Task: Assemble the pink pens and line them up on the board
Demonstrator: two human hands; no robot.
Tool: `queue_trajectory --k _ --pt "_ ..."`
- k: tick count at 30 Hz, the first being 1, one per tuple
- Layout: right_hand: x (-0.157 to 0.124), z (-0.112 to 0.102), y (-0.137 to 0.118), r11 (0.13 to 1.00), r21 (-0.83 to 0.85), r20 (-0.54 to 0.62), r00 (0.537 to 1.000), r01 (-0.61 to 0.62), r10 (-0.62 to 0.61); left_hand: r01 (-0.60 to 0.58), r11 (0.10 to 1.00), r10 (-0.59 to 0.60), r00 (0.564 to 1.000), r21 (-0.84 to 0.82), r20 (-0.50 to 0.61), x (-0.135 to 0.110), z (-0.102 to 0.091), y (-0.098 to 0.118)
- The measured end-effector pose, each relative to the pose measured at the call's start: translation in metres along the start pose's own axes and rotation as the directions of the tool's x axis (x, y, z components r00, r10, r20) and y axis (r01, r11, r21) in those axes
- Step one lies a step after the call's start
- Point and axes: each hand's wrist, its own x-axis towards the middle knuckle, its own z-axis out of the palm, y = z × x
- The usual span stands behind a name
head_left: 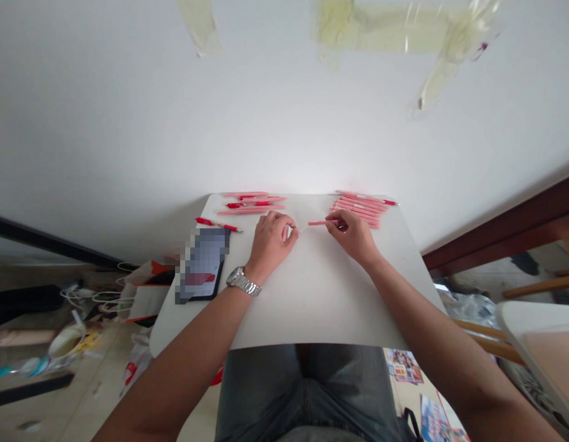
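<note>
My right hand (351,236) pinches a slim pink pen part (316,223) between thumb and fingertips, its tip pointing left over the white table. Facing it, my left hand (272,240) is curled with thumb and forefinger together. A small pale object (288,231) shows at those fingers, too small to name. Just beyond the right hand lies a row of pink pens (360,205), close side by side. Behind the left hand are several pink and red pens (254,204), spread more loosely. A single red pen (220,224) lies at the table's left side.
A phone (204,267), partly pixelated, lies along the left edge of the small white table (312,307). The table's far edge meets a white wall (284,123) with yellowed tape. Bags and cables (104,294) clutter the floor at left; a chair (542,344) stands at right.
</note>
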Motion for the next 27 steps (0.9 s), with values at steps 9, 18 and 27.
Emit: queue_trajectory --k 9,18,27 --pt "0.001 0.0001 0.0001 1.0 0.031 0.008 1.0 -0.001 0.001 -0.01 0.998 0.008 0.999 -0.058 -0.037 0.001 -0.0043 0.0043" --pt "-0.0017 0.0031 -0.0086 0.978 0.209 0.103 0.994 0.015 -0.037 -0.026 0.994 0.025 1.0 -0.106 -0.014 0.0007 -0.004 0.0073" --pt "-0.0028 0.0038 -0.0071 0.976 0.218 0.126 0.991 0.009 -0.037 -0.064 0.99 0.07 0.997 -0.122 0.041 0.0012 -0.0051 0.0085"
